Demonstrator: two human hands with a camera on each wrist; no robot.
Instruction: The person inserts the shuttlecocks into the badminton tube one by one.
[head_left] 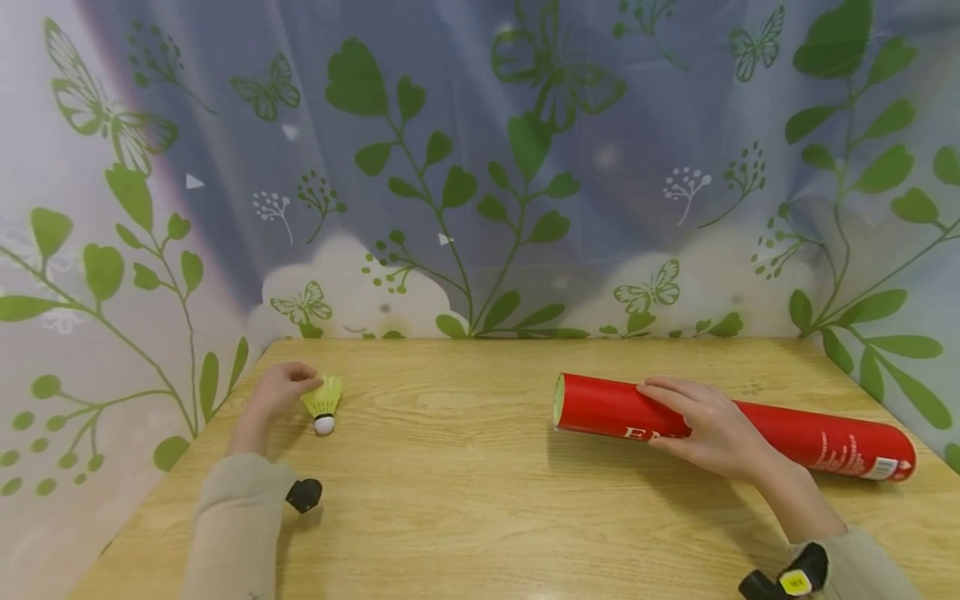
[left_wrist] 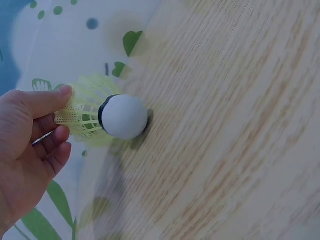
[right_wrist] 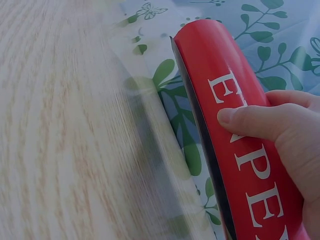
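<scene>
At the left of the head view, a yellow shuttlecock [head_left: 325, 398] with a white cork and a black band stands tilted, cork down, close over the table. My left hand [head_left: 279, 392] pinches the rim of its skirt between thumb and fingers; in the left wrist view the thumb lies on the yellow netting [left_wrist: 82, 112]. On the right, a long red shuttlecock tube [head_left: 832, 437] with white lettering lies at a slant, its pale end facing left. My right hand [head_left: 716, 425] grips it around the middle, thumb on the near side over the letters and fingers across the top.
Both things are over a light wood-grain table [head_left: 450, 492]. A curtain [head_left: 465, 192] printed with green leaves and butterflies rises behind the table's far edge and along both sides. Black wrist devices [head_left: 303, 496] sit at both sleeves.
</scene>
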